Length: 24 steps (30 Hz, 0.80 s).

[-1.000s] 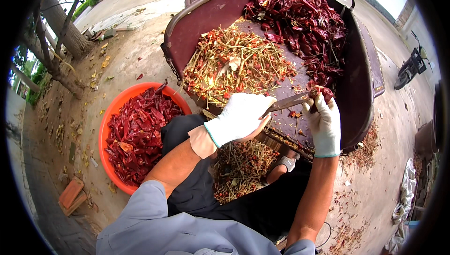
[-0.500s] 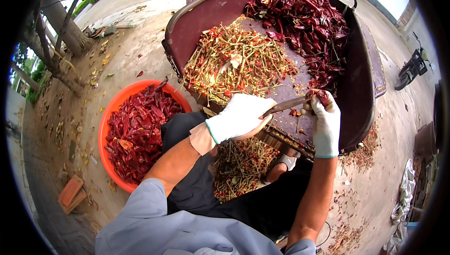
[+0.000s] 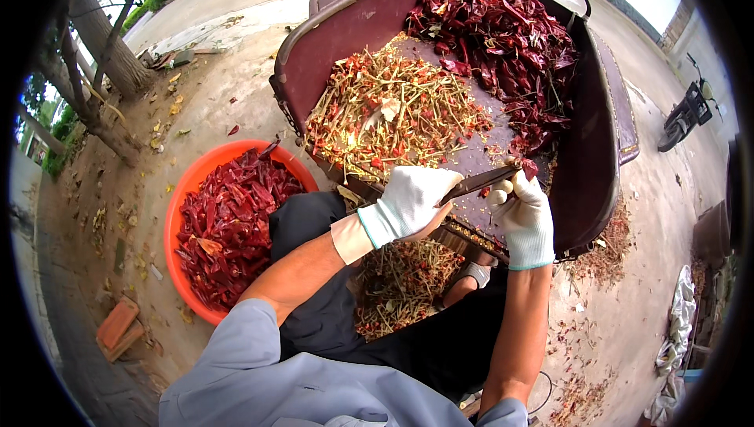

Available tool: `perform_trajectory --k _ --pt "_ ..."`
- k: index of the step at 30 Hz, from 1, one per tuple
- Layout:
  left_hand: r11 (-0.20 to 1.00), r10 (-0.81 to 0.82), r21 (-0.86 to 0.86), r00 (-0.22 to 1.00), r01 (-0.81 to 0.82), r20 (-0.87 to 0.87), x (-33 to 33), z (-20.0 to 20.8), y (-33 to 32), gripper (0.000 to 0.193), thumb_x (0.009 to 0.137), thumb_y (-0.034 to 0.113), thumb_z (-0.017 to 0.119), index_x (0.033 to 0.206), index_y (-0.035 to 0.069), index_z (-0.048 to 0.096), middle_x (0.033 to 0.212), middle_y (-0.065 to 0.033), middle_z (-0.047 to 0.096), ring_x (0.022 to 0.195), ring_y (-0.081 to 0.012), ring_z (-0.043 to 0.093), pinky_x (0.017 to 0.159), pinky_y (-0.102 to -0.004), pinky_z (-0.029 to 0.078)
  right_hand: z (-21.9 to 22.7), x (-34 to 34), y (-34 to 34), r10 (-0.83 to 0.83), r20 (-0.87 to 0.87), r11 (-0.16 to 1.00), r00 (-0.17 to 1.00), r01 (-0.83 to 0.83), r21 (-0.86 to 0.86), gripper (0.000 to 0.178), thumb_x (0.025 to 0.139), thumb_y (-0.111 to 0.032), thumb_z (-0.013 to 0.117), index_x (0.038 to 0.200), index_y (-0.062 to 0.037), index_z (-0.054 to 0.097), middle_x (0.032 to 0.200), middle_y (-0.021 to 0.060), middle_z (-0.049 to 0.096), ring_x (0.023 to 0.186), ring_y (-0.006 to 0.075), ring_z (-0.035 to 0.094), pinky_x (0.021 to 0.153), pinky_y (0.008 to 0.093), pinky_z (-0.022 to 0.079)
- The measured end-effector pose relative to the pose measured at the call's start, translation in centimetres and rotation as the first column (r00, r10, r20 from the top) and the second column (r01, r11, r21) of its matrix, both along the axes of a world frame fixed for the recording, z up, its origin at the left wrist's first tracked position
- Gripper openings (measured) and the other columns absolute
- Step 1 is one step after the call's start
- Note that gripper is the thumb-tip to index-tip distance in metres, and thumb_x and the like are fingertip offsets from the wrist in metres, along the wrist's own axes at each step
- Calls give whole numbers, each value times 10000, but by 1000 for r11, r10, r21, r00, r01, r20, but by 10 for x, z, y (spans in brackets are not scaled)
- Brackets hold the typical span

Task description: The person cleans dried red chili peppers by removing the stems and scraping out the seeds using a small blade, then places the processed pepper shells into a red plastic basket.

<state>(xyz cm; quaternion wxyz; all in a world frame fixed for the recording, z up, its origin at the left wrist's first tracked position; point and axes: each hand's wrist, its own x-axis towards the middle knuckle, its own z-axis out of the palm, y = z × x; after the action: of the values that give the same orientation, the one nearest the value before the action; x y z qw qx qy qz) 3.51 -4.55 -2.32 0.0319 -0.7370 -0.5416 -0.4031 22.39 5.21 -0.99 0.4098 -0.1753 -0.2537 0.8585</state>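
Chili (image 3: 528, 166) is pinched by right hand (image 3: 526, 221), blade (image 3: 485, 182) by left (image 3: 410, 201), inside cart's (image 3: 345, 27) near edge; fingers (image 3: 503, 187) are risked by slips.

From my end of the feed I can read no text, label, number or sign anywhere. The short dark mark (image 3: 312, 387) on the grey-blue cloth shirt (image 3: 338, 394) is too small for me to make out as lettering, and the black two-wheeled vehicle (image 3: 685, 121) and the crumpled silvery sheeting (image 3: 679, 321) lie too near the curved rim of my view to tell whether any print stands on them.
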Motion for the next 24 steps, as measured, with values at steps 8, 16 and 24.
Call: perform_trajectory --k 8,16,24 --pt "996 84 -47 807 -70 585 16 25 3 159 892 65 635 1042 16 655 804 -30 663 654 -101 592 614 -265 486 -24 -21 -13 81 144 948 986 -32 -315 66 960 -67 567 1015 -33 560 878 64 620 731 168 599 659 290 517" --pt "947 124 -319 875 36 467 2 30 13 221 889 196 689 1033 28 683 772 -56 685 662 -92 625 624 -260 505 2 -10 -19 -207 364 928 908 65 366 202 974 -97 558 1149 1 584 879 38 604 731 117 609 666 285 556" --pt "953 100 -294 837 75 538 2 35 -1 264 846 180 734 1064 36 693 748 -39 657 675 -70 598 625 -249 501 11 -16 -22 -367 566 792 738 -72 607 192 952 -60 548 1127 -8 607 795 38 625 640 89 589 601 250 507"
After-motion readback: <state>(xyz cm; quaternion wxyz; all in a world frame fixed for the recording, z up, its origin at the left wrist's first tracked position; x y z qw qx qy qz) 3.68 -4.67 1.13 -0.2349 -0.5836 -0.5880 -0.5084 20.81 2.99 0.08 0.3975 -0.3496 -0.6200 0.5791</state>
